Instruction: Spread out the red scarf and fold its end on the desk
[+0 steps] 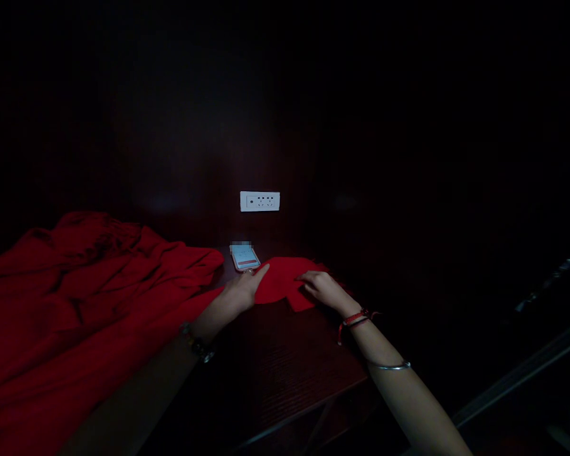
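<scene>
A long piece of red cloth [278,282] lies on the dark wooden tabletop, its end spread out flat between my hands. My left hand [240,292] rests on the cloth with the thumb stretched out along it; its other fingers show only in part, close to the phone. At the cloth's right side, my right hand [323,288] has its fingers bent together on the fabric, the fingertips pinching or pressing it. A lit smartphone [246,258] lies just beyond my left hand, its upper part blurred out.
A large rumpled heap of red fabric [99,285] covers the left side. On the dark wall behind is a white socket panel [259,201]. The wooden tabletop [285,361] ends at a front edge below my hands. Much of the right side is too dark to make out.
</scene>
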Demonstrator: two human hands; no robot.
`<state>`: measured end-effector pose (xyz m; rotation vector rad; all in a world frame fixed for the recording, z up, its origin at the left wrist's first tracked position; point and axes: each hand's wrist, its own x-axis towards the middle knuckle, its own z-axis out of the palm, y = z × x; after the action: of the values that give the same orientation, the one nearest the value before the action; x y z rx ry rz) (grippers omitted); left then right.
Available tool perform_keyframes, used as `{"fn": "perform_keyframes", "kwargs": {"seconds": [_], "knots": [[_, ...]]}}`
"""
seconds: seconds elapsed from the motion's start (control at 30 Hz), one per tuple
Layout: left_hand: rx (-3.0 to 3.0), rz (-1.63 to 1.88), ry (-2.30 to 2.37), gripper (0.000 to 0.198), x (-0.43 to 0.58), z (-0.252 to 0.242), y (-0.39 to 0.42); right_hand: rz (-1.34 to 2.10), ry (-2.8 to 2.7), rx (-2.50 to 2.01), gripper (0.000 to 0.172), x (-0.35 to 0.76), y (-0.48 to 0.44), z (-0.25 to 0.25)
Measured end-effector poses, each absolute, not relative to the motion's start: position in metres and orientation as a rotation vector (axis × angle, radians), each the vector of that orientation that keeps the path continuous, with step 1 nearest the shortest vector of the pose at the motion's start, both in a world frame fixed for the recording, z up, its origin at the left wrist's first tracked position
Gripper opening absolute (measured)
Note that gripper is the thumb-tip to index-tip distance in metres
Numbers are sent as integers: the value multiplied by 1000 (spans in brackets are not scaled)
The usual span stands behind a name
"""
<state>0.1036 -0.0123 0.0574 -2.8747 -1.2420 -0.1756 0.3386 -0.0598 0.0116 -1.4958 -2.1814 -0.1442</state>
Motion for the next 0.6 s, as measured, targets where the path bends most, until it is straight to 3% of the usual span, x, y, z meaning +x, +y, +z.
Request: {"fn": "perform_keyframes", "kwargs": {"seconds": [0.17,0.23,0.3,0.37,0.47,0.6], "knots": [[-2554,-625,-1318,51,95,96,-17,-261,-1704,-1472,25,337,-62,18],[-2534,-628,-1238,48,90,110,-27,-194,-1629,-1449,25,340,-67,21],[-2645,-370,-1194,45,87,116,-40,-13,-1706,-1440,22,345,-72,23],[-2790,123,-1204,45,86,113,-51,249,-1899,-1435,19,352,-77,24],[-2905,725,-1215,56,88,99,-55,512,-2162,-1434,19,356,-82,27],[-3027,488,-1336,70,88,84,-31,565,-2201,-1456,30,354,-85,29]]}}
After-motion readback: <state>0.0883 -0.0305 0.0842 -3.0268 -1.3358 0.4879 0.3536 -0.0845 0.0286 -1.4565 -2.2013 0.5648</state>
